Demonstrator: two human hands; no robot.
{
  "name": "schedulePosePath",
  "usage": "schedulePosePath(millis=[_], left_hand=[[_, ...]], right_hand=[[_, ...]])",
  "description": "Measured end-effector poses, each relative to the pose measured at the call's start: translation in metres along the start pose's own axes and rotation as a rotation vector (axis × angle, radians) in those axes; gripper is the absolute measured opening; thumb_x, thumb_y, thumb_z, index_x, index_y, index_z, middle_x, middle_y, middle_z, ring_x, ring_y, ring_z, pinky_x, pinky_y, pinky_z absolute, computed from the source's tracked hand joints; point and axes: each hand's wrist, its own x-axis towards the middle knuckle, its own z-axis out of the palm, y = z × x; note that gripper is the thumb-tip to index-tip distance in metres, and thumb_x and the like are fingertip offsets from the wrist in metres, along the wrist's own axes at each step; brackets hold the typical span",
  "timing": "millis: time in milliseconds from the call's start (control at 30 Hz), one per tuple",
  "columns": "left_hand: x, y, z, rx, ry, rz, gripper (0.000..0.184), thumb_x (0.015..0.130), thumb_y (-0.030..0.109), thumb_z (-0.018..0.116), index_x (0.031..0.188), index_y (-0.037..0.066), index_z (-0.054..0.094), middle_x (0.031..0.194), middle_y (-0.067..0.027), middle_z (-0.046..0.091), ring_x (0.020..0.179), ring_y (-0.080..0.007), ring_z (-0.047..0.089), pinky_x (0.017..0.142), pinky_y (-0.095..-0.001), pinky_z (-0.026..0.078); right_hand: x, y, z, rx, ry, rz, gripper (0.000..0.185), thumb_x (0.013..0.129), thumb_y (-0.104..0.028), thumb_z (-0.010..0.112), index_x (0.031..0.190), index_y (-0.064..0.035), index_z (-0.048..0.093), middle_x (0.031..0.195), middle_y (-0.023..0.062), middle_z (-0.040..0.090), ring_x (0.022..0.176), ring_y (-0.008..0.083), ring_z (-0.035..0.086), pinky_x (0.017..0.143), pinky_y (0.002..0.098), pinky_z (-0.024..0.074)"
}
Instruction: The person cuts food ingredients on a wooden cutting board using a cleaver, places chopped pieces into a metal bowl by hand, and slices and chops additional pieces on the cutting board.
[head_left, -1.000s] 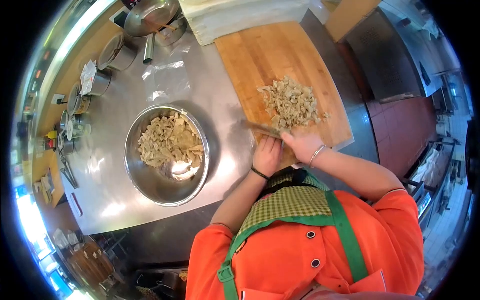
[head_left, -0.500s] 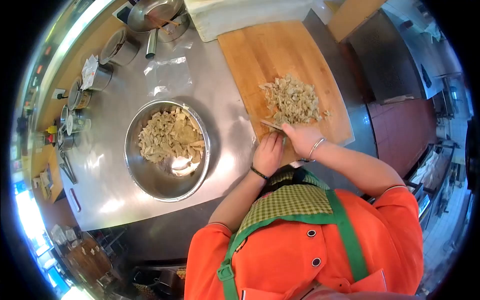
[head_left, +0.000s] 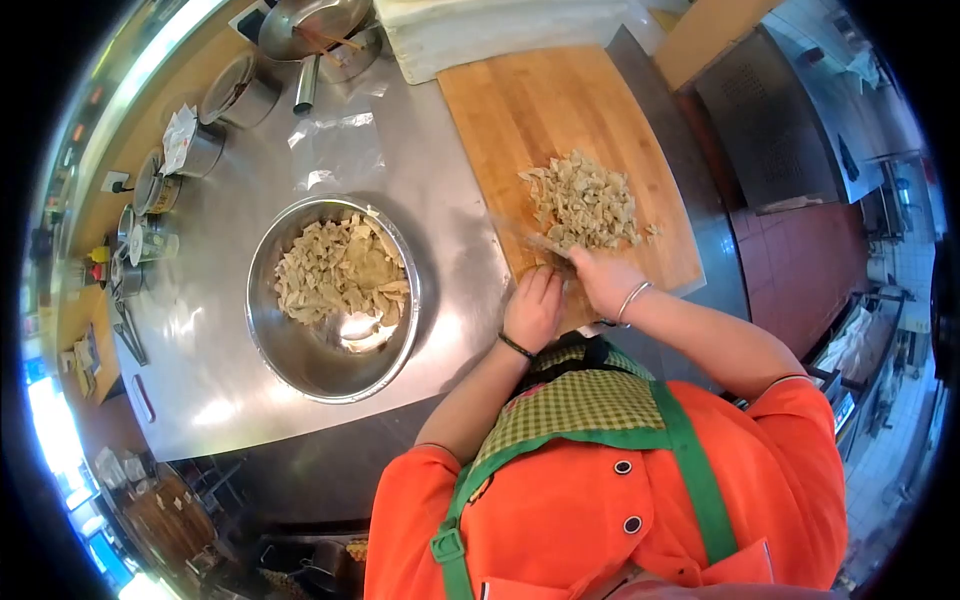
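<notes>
My right hand (head_left: 610, 285) grips a knife (head_left: 545, 246) over the near end of the wooden cutting board (head_left: 520, 100); its blade is blurred and seen nearly edge-on. Close beside the blade, my left hand (head_left: 533, 308) rests on the board with its fingers curled and pressed together. Whatever lies under those fingers is hidden. A heap of chopped pale pieces, apparently cooked meat (head_left: 585, 200), lies just beyond the knife. To the left stands a large steel bowl (head_left: 330, 378) holding more pale pieces (head_left: 340, 265), some of them larger.
The steel table (head_left: 200, 370) carries a clear plastic bag (head_left: 338, 150), tongs (head_left: 130, 332) and a red-edged tool (head_left: 143, 398). Several metal pots (head_left: 240, 90) line its far left side, near a pan (head_left: 312, 25). A white box (head_left: 500, 30) stands behind the board.
The knife blade has shifted slightly and is now blurred by motion. Both hands stay in nearly the same place. The heap and the bowl look unchanged.
</notes>
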Motion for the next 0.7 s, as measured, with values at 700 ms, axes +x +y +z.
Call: schedulePosePath(millis=[700], left_hand=[[-0.002,-0.002,0.003,-0.047,0.094,0.042,0.029,0.069,0.005,0.059,0.097,-0.004,0.055,0.097,-0.0164,0.053,0.09,-0.0321,0.052,0.082,-0.037,0.044]], right_hand=[[-0.029,-0.004,-0.022,-0.046,0.011,0.005,0.032,0.082,-0.01,0.045,0.114,-0.0102,0.039,0.089,0.0205,0.06,0.075,0.0395,0.059,0.063,0.0473,0.0456]])
